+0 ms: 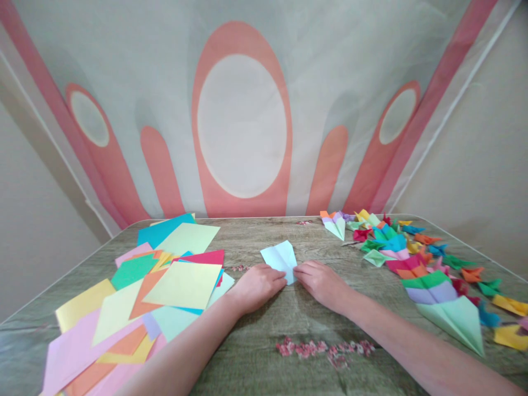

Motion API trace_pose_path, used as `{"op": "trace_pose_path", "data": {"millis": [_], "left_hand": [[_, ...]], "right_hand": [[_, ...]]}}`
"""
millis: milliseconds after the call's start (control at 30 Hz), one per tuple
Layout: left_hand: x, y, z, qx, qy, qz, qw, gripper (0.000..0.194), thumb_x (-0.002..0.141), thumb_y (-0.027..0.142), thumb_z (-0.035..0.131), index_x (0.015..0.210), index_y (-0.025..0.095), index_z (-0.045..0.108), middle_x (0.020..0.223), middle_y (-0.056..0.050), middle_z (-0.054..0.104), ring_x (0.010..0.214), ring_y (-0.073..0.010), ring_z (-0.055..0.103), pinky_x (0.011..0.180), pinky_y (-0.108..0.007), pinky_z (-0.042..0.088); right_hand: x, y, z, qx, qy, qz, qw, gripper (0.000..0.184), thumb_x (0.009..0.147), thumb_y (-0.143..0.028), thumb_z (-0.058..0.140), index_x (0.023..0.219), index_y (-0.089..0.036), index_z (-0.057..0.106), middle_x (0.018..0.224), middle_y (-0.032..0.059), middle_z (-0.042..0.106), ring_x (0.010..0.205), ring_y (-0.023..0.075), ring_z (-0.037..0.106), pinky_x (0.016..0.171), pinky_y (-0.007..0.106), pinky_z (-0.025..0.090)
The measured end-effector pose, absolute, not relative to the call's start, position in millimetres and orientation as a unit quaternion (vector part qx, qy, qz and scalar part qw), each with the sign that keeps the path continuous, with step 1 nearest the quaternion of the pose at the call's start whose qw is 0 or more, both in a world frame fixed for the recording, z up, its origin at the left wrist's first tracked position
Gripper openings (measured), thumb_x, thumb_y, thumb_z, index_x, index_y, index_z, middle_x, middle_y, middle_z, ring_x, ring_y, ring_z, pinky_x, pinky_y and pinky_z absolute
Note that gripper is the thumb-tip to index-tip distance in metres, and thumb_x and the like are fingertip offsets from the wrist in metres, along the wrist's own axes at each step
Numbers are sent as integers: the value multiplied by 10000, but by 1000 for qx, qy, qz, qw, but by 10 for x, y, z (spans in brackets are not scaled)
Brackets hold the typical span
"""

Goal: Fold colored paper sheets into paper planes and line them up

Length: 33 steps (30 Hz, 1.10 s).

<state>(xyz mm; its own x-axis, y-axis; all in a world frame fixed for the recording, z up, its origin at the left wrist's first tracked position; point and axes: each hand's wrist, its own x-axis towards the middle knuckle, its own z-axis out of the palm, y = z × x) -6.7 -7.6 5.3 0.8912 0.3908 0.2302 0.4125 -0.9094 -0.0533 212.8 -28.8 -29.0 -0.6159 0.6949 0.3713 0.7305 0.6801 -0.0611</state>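
A small sheet of pale blue folding paper (282, 255) lies at the middle of the wooden table, with crease lines and slanted folded edges. My left hand (259, 286) has its fingers closed at the paper's lower left edge. At the lower right edge my right hand (319, 281) pinches the same sheet between thumb and fingers. The fingertips of both hands almost meet at the paper's near end, and they hide part of it.
Loose coloured paper sheets (185, 283) overlap in a wide pile to the left, partly under my left forearm. Several folded paper planes (454, 322) and small folded paper figures (472, 274) spread along the right. Behind the table (247, 352) hangs a pink and white patterned cloth (243, 206).
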Motion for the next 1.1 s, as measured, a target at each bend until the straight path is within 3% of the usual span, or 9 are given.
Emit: {"op": "trace_pose_path", "data": {"millis": [267, 900, 1100], "left_hand": [[-95, -13, -10, -969, -208, -125, 50, 207, 913, 204, 425, 1003, 183, 610, 1006, -70, 647, 935, -170, 587, 863, -326, 422], [-78, -41, -6, -966, -212, -148, -32, 213, 914, 214, 421, 946, 185, 630, 929, -49, 668, 920, -153, 596, 835, -281, 433], [-87, -30, -42, -949, -248, -175, -91, 217, 908, 233, 428, 967, 199, 634, 938, -34, 674, 920, -146, 596, 826, -259, 439]], "right_hand": [[2124, -283, -251, -391, -901, -47, 182, 237, 913, -161, 424, 1005, -147, 642, 990, 84, 647, 938, 174, 546, 846, 326, 444], [2137, -313, -215, -393, -893, 18, 217, 205, 866, -108, 467, 952, -167, 643, 949, 60, 618, 912, 170, 532, 823, 323, 430], [2117, -356, -145, -396, -892, 30, 217, 169, 868, -186, 492, 912, -174, 655, 900, 58, 601, 895, 173, 534, 815, 321, 427]]}}
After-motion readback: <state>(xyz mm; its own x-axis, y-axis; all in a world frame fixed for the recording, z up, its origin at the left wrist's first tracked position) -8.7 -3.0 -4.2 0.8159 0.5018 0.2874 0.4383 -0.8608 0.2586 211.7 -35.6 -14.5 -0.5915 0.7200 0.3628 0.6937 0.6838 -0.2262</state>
